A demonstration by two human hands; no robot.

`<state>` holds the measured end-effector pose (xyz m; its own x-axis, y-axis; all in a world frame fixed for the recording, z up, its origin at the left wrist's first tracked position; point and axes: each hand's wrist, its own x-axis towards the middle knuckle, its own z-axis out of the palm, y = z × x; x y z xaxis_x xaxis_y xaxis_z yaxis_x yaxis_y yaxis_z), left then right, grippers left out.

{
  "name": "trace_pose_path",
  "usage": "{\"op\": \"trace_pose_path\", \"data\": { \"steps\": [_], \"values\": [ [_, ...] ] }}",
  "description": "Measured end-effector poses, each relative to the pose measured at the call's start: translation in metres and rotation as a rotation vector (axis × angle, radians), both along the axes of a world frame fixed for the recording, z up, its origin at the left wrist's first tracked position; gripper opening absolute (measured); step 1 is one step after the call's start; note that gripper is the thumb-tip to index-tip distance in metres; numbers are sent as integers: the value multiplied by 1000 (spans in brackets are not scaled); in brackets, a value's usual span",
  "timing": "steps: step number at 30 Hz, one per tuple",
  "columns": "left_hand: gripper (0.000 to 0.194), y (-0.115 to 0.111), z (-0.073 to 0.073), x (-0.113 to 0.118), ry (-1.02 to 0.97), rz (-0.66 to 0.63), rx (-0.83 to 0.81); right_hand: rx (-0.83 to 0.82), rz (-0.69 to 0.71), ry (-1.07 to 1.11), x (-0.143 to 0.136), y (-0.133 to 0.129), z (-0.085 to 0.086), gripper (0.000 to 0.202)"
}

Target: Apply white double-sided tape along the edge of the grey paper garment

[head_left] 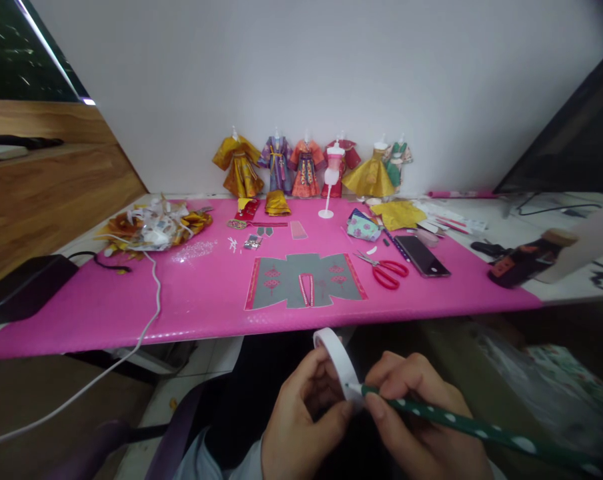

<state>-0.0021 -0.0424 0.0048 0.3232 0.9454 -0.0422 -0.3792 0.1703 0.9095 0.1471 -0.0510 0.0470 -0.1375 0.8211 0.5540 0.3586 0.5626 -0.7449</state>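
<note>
In front of the table edge, my left hand [309, 413] grips a white ring-shaped roll [342, 363], with its fingers inside the ring and the thumb on the lower side. My right hand [419, 407] is closed around a green stick with white dots [451, 419], its pale tip at the face of the roll. Beyond the hands, a grey cut-out sheet with red patterns [291, 280] lies on the pink mat [201, 293]. Red-handled scissors [389, 272], partly open, rest to its right, beside a dark phone [421, 255].
Small dresses [307, 167] on stands line the wall. A bare white mannequin [330, 177] stands before them. Crumpled scraps [156, 223] and a white cable [154, 303] are at the left. A dark bottle [524, 260] and a screen [571, 133] are at the right.
</note>
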Motion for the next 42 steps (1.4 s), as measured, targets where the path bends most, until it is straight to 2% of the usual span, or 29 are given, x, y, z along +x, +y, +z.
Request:
{"op": "trace_pose_path", "data": {
  "steps": [7,16,26,33,42],
  "values": [
    [41,-1,0,0,-6,-16,16,-8,-15,-21,-1,2,-1,16],
    [41,1,-1,0,2,-13,23,-41,35,-54,3,0,-6,19],
    [41,-2,0,1,7,-22,18,-7,-23,-8,-2,2,-1,16],
    [42,-1,-3,1,14,-15,8,-24,18,-48,1,1,-4,18],
    [45,-2,-1,1,19,-14,1,-5,-32,-12,-2,1,-2,16]
  ]
}}
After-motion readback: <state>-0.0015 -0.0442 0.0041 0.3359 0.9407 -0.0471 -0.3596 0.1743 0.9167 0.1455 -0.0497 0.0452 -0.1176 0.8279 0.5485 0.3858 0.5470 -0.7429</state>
